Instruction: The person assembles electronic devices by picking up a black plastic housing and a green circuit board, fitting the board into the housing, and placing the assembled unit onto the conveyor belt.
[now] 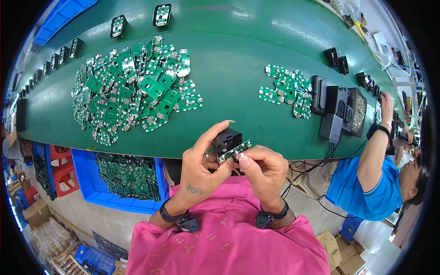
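Note:
Over the near edge of the green table, my left hand [198, 170] is closed around a small black plastic housing [225, 137]. A narrow green circuit board [235, 151] sits tilted at the near side of the housing. My right hand [265, 166] pinches this board between thumb and fingers, while my left thumb touches its left end. Whether the board is partly inside the housing, I cannot tell. A large heap of green circuit boards [123, 91] lies beyond my left hand. Beyond my right hand is a smaller group of boards [288, 88].
Black housings holding boards [162, 15] stand along the table's far and left edges. A blue crate [90, 178] of boards sits at lower left beside a red stool [63, 169]. Black devices [333, 113] and cables are right. A person in blue [366, 188] reaches over the table.

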{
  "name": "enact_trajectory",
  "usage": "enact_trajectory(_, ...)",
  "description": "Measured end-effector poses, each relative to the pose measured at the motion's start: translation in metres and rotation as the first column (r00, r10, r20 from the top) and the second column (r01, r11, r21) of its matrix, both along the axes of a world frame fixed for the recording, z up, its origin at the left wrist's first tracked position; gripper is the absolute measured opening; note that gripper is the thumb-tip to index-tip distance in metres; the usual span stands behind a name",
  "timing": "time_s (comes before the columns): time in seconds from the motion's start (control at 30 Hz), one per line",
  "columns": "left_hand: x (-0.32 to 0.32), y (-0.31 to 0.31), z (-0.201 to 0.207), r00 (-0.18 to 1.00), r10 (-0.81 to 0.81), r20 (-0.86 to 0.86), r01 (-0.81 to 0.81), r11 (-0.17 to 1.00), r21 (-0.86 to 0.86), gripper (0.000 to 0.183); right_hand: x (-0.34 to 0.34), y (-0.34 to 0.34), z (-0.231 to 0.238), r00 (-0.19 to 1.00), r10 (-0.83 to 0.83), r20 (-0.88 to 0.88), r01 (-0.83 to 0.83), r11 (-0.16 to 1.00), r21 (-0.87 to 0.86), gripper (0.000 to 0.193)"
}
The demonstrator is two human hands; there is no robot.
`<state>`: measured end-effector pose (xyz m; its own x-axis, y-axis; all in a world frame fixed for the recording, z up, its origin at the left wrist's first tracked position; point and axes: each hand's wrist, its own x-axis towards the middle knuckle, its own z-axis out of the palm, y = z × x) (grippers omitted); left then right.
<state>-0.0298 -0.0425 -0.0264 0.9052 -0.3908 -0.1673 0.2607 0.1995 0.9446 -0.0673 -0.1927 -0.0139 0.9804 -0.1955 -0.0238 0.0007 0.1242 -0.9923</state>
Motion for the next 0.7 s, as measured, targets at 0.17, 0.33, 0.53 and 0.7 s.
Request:
enact_trajectory(0.17, 0.001, 0.0, 0.004, 0.999, 0.046, 0.023, -0.047, 0.996, 0.07, 0.067, 0.006, -0.005, -0.001, 0.959, 0.06, 0.275, 0.135, 0.758, -0.638, 0.008)
enact_trajectory(0.33, 0.003, 0.002, -0.003, 0.983, 0.067, 0.171, -0.088, 0.99, 0.114, 0.066, 0.012, -0.011, 0.001, 0.966, 0.14, 0.218, 0.045, 0.739, -0.672, 0.01)
enact_trajectory(0.53, 0.006, 0.006, -0.004, 0.978, 0.006, 0.211, -0.039, 0.987, 0.154, 0.067, 0.015, -0.014, 0.002, 0.962, 0.191, 0.193, -0.014, 0.745, -0.666, 0.01)
enact_trajectory(0.7, 0.011, 0.01, 0.002, 0.963, -0.085, 0.255, 0.021, 0.97, 0.244, 0.066, 0.015, -0.016, -0.002, 0.96, 0.226, 0.165, -0.054, 0.729, -0.682, 0.009)
